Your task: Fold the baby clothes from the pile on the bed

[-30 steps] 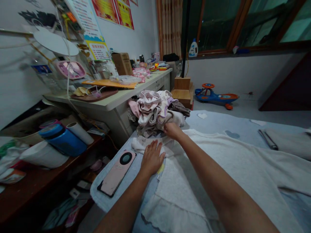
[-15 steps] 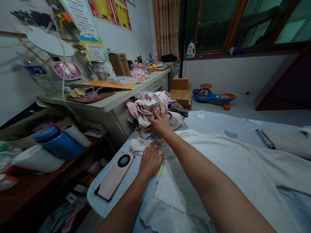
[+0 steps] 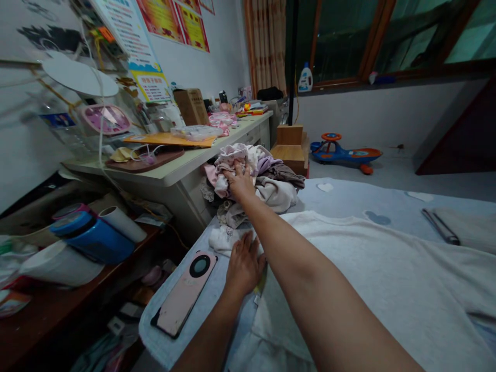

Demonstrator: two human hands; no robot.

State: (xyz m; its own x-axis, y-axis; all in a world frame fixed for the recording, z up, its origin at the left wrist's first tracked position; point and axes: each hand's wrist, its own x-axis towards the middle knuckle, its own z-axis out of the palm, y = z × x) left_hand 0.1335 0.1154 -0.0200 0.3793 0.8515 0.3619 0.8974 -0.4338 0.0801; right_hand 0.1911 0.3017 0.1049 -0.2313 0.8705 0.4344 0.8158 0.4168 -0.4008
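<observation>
My right hand (image 3: 241, 183) rests on the heap of crumpled clothes (image 3: 277, 192) at the bed's far left corner, fingers spread over a pale pink garment (image 3: 233, 153). Under my right forearm, my left hand (image 3: 245, 264) lies flat with its fingers stretched out. It presses on the edge of a light grey long-sleeved top (image 3: 349, 258) spread over the bed. Just beyond those fingertips is a bunched white piece of cloth (image 3: 222, 239) with a small dark print. A pink phone (image 3: 184, 297) lies back up to the left of my left hand.
A cluttered desk (image 3: 170, 173) stands along the left wall. Below it, a brown shelf (image 3: 112, 266) holds a blue bottle (image 3: 93, 235). At the right of the bed (image 3: 158, 330) lies a folded garment (image 3: 468, 230). A ride-on toy car (image 3: 344, 153) stands on the floor beyond.
My right hand has moved left across the clothes heap, and more lilac and grey cloth shows to its right. My left hand stays flat on the top. The view has shifted slightly.
</observation>
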